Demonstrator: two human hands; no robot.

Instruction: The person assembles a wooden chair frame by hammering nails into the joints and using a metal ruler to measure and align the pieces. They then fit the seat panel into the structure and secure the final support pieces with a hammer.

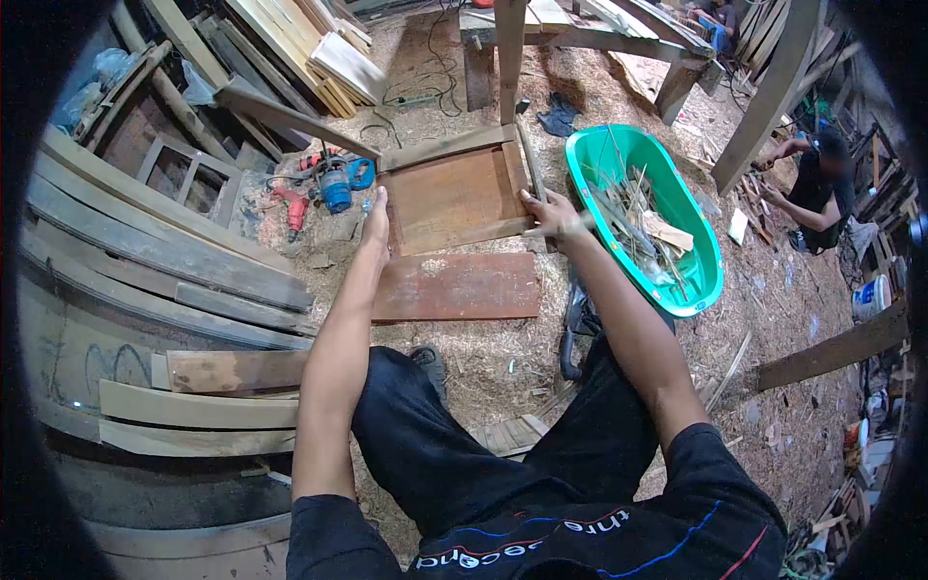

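Observation:
A shallow wooden frame with a brown panel (449,198) is held between my two hands. My left hand (378,224) presses flat against its left side, fingers straight and mostly along the outer edge. On the right side, my right hand (556,218) is closed around the near right corner, where a thin strip of wood also shows by the fingers. Below the frame lies a flat reddish-brown board (456,287), just in front of my knees.
Left of the frame are a blue power tool (336,189) and a red drill (292,211). Planks (193,275) line the left side. A green tub (710,253) of wood scraps stands right; beyond it a person (820,188) crouches. A workbench (580,37) stands ahead.

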